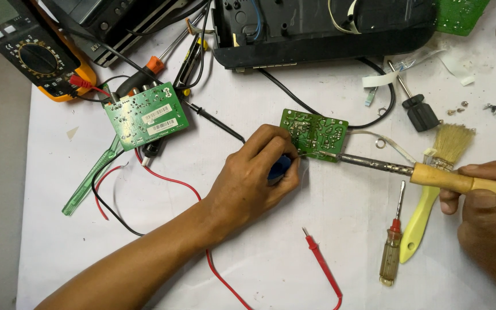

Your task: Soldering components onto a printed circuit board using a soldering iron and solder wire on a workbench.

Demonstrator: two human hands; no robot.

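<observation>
The left hand (pixel 254 178) has its grip closed on a small blue object (pixel 279 167), feeding a thin wire to the small green circuit board (pixel 314 135) at its 1 o'clock. The right hand (pixel 483 206), at 3 o'clock on the bench (pixel 345 229), grips the wooden-handled soldering iron (pixel 431 175), tip touching the board's lower edge.

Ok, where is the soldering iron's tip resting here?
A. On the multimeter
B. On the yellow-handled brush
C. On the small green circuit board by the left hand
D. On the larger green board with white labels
C: the right hand holds the wooden-handled soldering iron, its tip on the small green circuit board beside the left hand.
</observation>
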